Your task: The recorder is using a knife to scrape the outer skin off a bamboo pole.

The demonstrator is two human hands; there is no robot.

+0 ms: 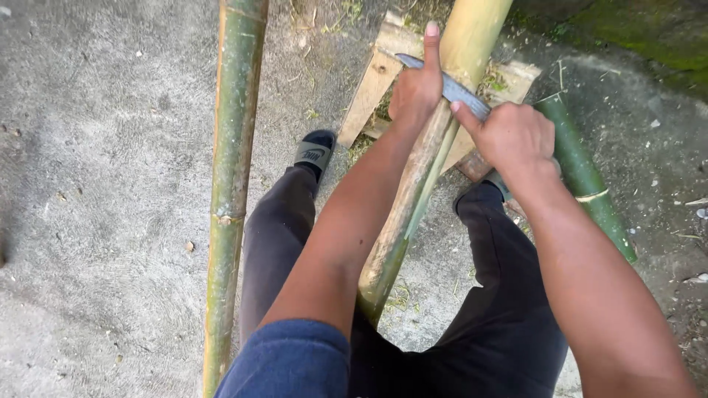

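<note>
The bamboo pole [413, 191] being worked runs between the person's legs, its long axis pointing toward one o'clock and resting on a wooden block [383, 66]. A grey blade [461, 93] lies across it. The left hand [417, 88] presses the blade's far end, forefinger extended; the right hand [516, 136] is closed round the handle end. A second green pole [232, 169] lies at nine o'clock.

three bamboo poles [232, 147], one blade [450, 88], one wooden stand [376, 81], two hands [417, 88], one sandal [313, 151]
</note>
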